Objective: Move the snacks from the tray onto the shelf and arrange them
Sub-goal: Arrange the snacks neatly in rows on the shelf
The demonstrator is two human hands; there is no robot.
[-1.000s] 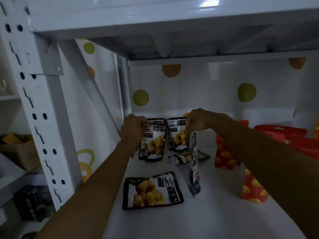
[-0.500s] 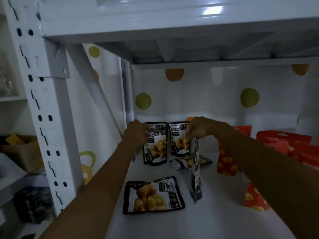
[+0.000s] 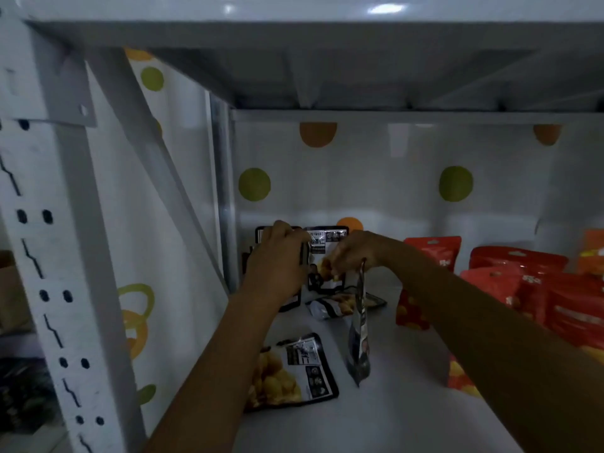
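Head view: the shelf point(image 3: 392, 413) is dim, and its rear corner post point(image 3: 225, 191) stands at the back left. Just right of the post, the left hand point(image 3: 277, 259) curls its fingers round the top of a black standing bag point(image 3: 261, 233), hiding most of it. A second standing bag point(image 3: 328, 238) is upright right beside that one, farther from the post, against the spotted sheet point(image 3: 359, 178).

In front of that second bag, the right hand point(image 3: 353, 256) pinches the top of a hanging bag point(image 3: 359, 341). This bag dangles edge-on, its bottom close above the shelf; whether it touches I cannot tell.

A tipped bag point(image 3: 330, 307) lies behind the hanging one, towards the post. A flat bag point(image 3: 294, 371) lies face up well in front of the post. Red bags point(image 3: 510, 273) cluster far to the post's right.
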